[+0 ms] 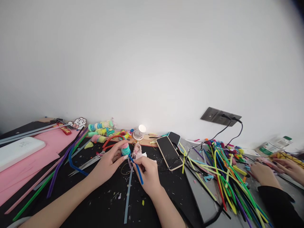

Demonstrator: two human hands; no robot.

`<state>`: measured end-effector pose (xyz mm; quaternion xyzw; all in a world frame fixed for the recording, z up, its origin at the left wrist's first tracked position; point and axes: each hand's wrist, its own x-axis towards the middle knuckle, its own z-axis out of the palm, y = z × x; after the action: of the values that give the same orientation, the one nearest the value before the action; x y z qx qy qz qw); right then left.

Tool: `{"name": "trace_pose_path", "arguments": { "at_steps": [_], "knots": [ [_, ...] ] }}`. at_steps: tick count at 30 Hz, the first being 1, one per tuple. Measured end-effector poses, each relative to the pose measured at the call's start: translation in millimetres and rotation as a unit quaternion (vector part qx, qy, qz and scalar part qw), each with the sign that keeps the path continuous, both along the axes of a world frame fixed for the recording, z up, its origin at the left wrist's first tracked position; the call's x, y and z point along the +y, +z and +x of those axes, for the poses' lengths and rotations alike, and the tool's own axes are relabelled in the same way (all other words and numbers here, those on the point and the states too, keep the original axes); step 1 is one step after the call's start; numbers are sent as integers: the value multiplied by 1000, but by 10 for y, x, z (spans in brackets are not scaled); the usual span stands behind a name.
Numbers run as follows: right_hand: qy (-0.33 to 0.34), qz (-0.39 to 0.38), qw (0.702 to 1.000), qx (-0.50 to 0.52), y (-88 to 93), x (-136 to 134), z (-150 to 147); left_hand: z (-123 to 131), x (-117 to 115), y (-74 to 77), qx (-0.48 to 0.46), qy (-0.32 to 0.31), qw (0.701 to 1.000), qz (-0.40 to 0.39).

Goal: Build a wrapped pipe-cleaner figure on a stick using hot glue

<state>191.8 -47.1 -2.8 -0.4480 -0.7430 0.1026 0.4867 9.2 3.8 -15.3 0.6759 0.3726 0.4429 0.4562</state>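
My left hand [109, 162] pinches a small coil of pink and teal pipe cleaner [125, 148] above the black mat [102, 196]. My right hand [147, 171] is closed on a blue pipe cleaner [138, 171] that runs up to the coil's base. Both hands meet near the middle of the mat, just in front of orange-handled scissors [95, 158]. A pale blue strip [128, 193] lies on the mat under my hands.
Two phones [169, 151] lie right of my hands. A heap of coloured pipe cleaners [225, 177] covers the grey surface at right, where another person's hands [275, 171] work. Pink paper [28, 167], a white box [16, 150] and finished coils [101, 128] sit left and behind.
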Motion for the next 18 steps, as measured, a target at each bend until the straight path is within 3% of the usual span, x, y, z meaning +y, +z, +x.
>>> {"name": "trace_pose_path", "arguments": {
  "at_steps": [2, 7, 12, 18],
  "knots": [
    [-20, -10, 999, -37, 13, 14, 20, -17, 29, -20, 17, 29, 999, 15],
    [-187, -142, 964, -122, 58, 47, 93, -58, 48, -47, 6, 62, 997, 41],
    [-213, -206, 936, -188, 71, 48, 91, -55, 21, -66, -3, 50, 998, 38],
    [-228, -220, 926, -204, 63, 72, 121, -22, 1, 47, -30, 79, 996, 19]
  ]
}}
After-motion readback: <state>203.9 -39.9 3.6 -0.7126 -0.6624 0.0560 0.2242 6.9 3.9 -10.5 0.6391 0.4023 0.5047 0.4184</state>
